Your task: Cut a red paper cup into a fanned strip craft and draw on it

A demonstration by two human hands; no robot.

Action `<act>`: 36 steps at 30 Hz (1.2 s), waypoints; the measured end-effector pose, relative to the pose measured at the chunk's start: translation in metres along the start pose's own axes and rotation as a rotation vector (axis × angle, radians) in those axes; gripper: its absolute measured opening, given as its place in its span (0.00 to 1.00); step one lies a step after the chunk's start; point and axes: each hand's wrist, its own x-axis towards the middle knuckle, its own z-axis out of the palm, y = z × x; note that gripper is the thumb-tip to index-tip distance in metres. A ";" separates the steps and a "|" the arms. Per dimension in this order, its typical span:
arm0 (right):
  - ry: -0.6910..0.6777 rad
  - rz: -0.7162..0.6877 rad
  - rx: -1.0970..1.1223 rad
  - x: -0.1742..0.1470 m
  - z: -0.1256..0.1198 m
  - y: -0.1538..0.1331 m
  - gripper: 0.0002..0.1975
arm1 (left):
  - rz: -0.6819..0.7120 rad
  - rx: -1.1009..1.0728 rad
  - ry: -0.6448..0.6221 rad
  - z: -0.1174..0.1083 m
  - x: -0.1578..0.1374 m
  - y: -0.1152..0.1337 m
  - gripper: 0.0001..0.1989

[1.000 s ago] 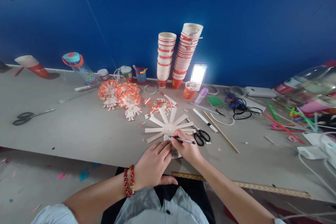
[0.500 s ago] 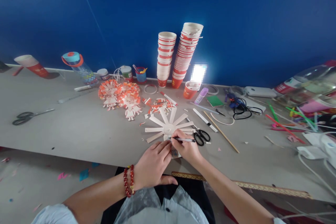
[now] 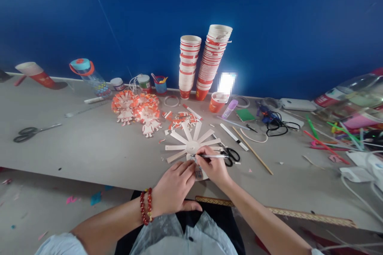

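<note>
A paper cup cut into flat white strips, like a star [image 3: 191, 147], lies spread on the table in front of me. My left hand [image 3: 176, 183] rests with fingers extended over its near edge, pressing the paper flat. In my right hand [image 3: 213, 166] a pen [image 3: 214, 156] is pinched, its tip at the lower part of the star's round centre. Dark drawn lines show on the near paper piece [image 3: 198, 173] between my hands. Black-handled scissors [image 3: 229, 156] lie just right of my right hand, partly under the strips.
Orange-fringed paper figures [image 3: 148, 117] and orange scraps [image 3: 184, 119] lie beyond the star. Two tall stacks of paper cups [image 3: 190, 67] stand by the blue wall. A wooden stick [image 3: 253, 150] lies right, other scissors [image 3: 32, 132] far left, cables and straws [image 3: 326, 143] far right.
The pen has tilted to lie flatter, and my right hand has shifted slightly. My left hand stays in place on the paper.
</note>
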 end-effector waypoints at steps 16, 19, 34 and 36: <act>-0.031 -0.256 -0.331 -0.022 -0.018 -0.017 0.11 | -0.037 -0.169 -0.053 -0.038 0.014 -0.018 0.16; -0.017 -0.235 -0.348 -0.023 -0.016 -0.014 0.11 | -0.021 -0.184 -0.055 -0.039 0.020 -0.033 0.19; -0.013 -0.259 -0.018 -0.027 -0.023 -0.021 0.10 | -0.078 -0.325 -0.262 -0.048 0.042 -0.060 0.27; -0.043 -0.148 0.061 -0.026 -0.017 -0.020 0.08 | -0.086 -0.338 -0.276 -0.047 0.043 -0.063 0.27</act>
